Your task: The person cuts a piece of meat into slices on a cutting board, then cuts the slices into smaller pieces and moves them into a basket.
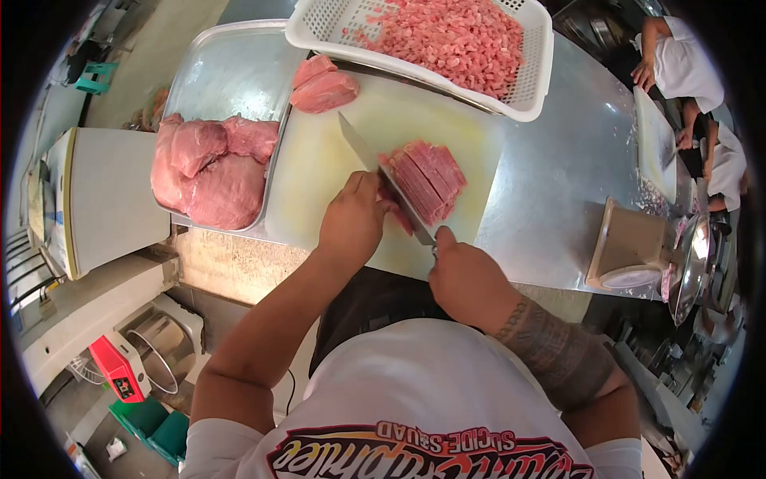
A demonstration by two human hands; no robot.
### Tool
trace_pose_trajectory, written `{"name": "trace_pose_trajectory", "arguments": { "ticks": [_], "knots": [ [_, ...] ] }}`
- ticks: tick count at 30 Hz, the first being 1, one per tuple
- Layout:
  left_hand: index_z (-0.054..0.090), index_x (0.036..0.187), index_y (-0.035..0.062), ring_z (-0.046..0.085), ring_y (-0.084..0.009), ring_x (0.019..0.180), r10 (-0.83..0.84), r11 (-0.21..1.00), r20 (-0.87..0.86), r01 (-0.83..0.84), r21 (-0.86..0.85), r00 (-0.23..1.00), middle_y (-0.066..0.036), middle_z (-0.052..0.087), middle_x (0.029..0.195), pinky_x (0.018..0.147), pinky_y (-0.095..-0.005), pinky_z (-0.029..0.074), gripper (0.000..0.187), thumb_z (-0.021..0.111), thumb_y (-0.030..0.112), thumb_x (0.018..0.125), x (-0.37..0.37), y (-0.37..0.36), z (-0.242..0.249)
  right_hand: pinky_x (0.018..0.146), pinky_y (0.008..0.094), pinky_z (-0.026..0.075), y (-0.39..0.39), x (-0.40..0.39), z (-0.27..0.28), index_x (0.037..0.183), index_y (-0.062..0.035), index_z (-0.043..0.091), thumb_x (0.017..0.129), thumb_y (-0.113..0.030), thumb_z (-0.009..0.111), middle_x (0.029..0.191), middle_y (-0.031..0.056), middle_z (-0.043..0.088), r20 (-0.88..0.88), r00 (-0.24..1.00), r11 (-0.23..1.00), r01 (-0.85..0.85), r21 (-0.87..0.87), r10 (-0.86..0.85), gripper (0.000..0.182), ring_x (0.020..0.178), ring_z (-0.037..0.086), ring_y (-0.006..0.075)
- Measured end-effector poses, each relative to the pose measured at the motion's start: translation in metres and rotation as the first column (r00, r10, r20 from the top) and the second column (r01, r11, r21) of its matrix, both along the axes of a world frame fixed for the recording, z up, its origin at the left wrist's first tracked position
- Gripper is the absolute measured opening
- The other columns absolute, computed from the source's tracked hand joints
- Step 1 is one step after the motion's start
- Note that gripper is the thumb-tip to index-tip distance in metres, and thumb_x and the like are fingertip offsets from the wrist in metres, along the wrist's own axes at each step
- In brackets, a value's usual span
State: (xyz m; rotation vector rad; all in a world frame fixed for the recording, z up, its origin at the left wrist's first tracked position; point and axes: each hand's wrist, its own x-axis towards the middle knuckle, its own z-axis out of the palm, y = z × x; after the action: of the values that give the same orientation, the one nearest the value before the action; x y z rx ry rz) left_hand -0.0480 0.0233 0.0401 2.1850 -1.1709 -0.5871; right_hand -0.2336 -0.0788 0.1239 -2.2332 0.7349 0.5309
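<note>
My right hand (471, 279) is closed round the handle of a large knife (361, 145), whose blade lies slantwise over the cutting board (311, 172). To the right of the blade sits a block of meat cut into strips (424, 182). My left hand (351, 219) is closed on the blade's other side, its fingers curled against a small piece of meat (396, 214); the fingertips are partly hidden. Two uncut meat pieces (323, 86) rest at the board's upper left corner.
A metal tray (231, 68) with large meat chunks (215, 172) stands left. Beyond the board is a white perforated basket (536, 80) of diced meat (455, 40). A scale (630, 247) stands right. Other people work at a white board (654, 144) at the far right.
</note>
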Motion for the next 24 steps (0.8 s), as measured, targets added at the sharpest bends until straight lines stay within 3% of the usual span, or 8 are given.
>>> {"name": "trace_pose_trajectory", "arguments": {
  "ticks": [4, 10, 14, 16, 19, 22, 24],
  "knots": [
    [0.059, 0.115, 0.0041, 0.068, -0.0407, 0.104, 0.023, 0.999, -0.009, -0.023, -0.037, 1.000, -0.015, 0.067, 0.116, 0.082, -0.0501, 0.058, 0.033, 0.080, 0.013, 0.091, 0.000, 0.003, -0.007, 0.070, 0.0531, 0.058, 0.014, 0.010, -0.053, 0.114, 0.0062, 0.051, 0.091, -0.010, 0.061, 0.083, 0.0252, 0.070, 0.100, 0.995, 0.992, 0.015, -0.122, -0.003, 0.029, 0.077, 0.071, 0.0446],
    [0.059, 0.117, 0.0065, 0.069, -0.0359, 0.104, 0.014, 0.984, 0.082, 0.001, -0.176, 0.997, -0.014, 0.068, 0.116, 0.084, -0.0455, 0.058, 0.037, 0.083, 0.014, 0.090, -0.001, 0.008, -0.014, 0.071, 0.0549, 0.057, 0.012, 0.010, -0.063, 0.113, 0.0061, 0.051, 0.091, -0.011, 0.062, 0.080, 0.0245, 0.070, 0.170, 0.985, 0.989, 0.056, -0.140, -0.032, 0.029, 0.078, 0.071, 0.0450],
    [0.058, 0.131, 0.0059, 0.065, -0.0412, 0.116, -0.049, 0.978, 0.029, 0.054, -0.203, 0.998, -0.019, 0.060, 0.129, 0.094, -0.0463, 0.058, 0.053, 0.085, 0.022, 0.088, 0.005, 0.016, -0.022, 0.071, 0.0558, 0.055, -0.003, -0.008, -0.050, 0.110, 0.0037, 0.052, 0.091, -0.010, 0.063, 0.079, 0.0232, 0.069, 0.266, 0.958, 0.988, 0.134, -0.080, -0.108, 0.026, 0.078, 0.071, 0.0457],
    [0.055, 0.141, 0.0084, 0.063, -0.0410, 0.122, -0.081, 0.960, 0.023, 0.084, -0.269, 0.996, -0.020, 0.055, 0.138, 0.098, -0.0468, 0.058, 0.065, 0.087, 0.023, 0.086, 0.007, 0.024, -0.022, 0.070, 0.0560, 0.055, -0.003, -0.025, -0.016, 0.109, 0.0029, 0.052, 0.091, -0.008, 0.064, 0.079, 0.0231, 0.069, 0.300, 0.937, 0.979, 0.199, -0.040, -0.178, 0.024, 0.078, 0.070, 0.0463],
    [0.048, 0.152, 0.0107, 0.060, -0.0407, 0.129, -0.168, 0.973, 0.016, 0.168, -0.155, 0.986, -0.021, 0.047, 0.148, 0.103, -0.0481, 0.057, 0.081, 0.090, 0.022, 0.083, 0.013, 0.038, -0.031, 0.073, 0.0557, 0.056, -0.007, -0.056, 0.018, 0.110, 0.0020, 0.053, 0.091, -0.009, 0.064, 0.083, 0.0238, 0.071, 0.236, 0.928, 0.950, 0.308, -0.044, -0.290, 0.025, 0.081, 0.071, 0.0467],
    [0.045, 0.155, 0.0108, 0.061, -0.0407, 0.126, -0.261, 0.936, 0.112, 0.280, -0.212, 0.959, -0.021, 0.047, 0.147, 0.103, -0.0487, 0.056, 0.088, 0.091, 0.022, 0.081, 0.019, 0.035, -0.043, 0.072, 0.0545, 0.056, -0.009, -0.087, 0.005, 0.108, 0.0028, 0.053, 0.092, -0.009, 0.065, 0.082, 0.0243, 0.070, 0.196, 0.890, 0.903, 0.427, -0.040, -0.412, 0.023, 0.080, 0.070, 0.0465],
    [0.046, 0.154, 0.0097, 0.061, -0.0406, 0.125, -0.251, 0.944, 0.075, 0.261, -0.200, 0.965, -0.021, 0.048, 0.147, 0.100, -0.0464, 0.057, 0.092, 0.094, 0.019, 0.076, 0.013, 0.023, -0.048, 0.072, 0.0538, 0.056, -0.001, -0.099, -0.007, 0.108, 0.0031, 0.053, 0.092, -0.009, 0.065, 0.081, 0.0242, 0.070, 0.195, 0.842, 0.858, 0.514, -0.009, -0.502, 0.023, 0.079, 0.070, 0.0464]
  ]
}}
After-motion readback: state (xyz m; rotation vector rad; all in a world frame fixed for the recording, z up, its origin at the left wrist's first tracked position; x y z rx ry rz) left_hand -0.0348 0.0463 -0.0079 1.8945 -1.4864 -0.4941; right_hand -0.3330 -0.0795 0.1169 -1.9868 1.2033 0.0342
